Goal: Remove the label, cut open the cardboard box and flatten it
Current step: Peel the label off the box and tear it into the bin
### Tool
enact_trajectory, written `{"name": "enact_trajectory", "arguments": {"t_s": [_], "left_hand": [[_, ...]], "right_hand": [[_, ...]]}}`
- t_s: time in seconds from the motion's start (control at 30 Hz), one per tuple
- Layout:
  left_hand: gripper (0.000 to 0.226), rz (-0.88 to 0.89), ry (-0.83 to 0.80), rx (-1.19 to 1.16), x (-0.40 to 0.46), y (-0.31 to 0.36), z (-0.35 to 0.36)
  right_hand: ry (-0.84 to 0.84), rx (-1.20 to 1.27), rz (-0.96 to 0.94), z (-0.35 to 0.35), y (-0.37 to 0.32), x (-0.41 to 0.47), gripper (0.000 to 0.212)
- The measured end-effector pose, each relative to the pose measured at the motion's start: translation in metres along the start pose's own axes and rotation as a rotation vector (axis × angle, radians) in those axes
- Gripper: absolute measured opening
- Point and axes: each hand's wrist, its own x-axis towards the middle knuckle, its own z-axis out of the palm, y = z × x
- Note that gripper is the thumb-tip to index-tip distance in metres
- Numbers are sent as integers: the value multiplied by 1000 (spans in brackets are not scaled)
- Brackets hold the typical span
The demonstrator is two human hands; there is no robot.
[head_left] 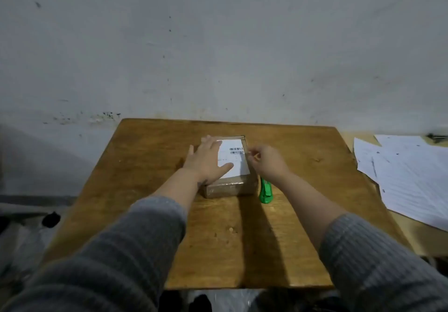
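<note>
A small brown cardboard box sits in the middle of the wooden table. A white label with barcodes covers its top. My left hand lies flat on the box top, fingers spread over the label's left part. My right hand is at the label's right edge, thumb and forefinger pinched together there; whether they hold the label's edge is not clear. A green utility knife lies on the table just right of the box, partly under my right wrist.
White paper sheets cover a second surface at the right. A grey wall stands right behind the table. Dark objects lie on the floor at the left and below the table's near edge.
</note>
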Motion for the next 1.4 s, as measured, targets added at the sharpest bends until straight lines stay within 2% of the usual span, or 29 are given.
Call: {"name": "enact_trajectory", "arguments": {"t_s": [0.17,0.23,0.47,0.63,0.8,0.93,1.07,1.2,1.4], "left_hand": [[119,-56,-38,88,23,-18,25],[127,-61,-26,72,26,-21,32],[128,-52,50,36,27,-27,41],[129,-51,44,71,29,-27,43],[129,-67,46,67,29,-27,43],[133,-74,39,69,31,-27,43],[133,-77,35,59,31,-27,44],[134,-81,25,57,31,-27,42],[134,-84,58,37,27,-27,43]], "right_hand": [[56,6,74,21,4,46,15],[59,15,74,27,4,58,14],[68,47,103,27,2,76,24],[24,70,147,25,-1,86,17],[37,-14,179,27,-6,91,16],[-46,-42,238,25,-11,98,22],[-36,-236,144,27,-14,93,29],[2,-19,131,20,-17,86,14],[0,235,179,10,-27,81,12]]}}
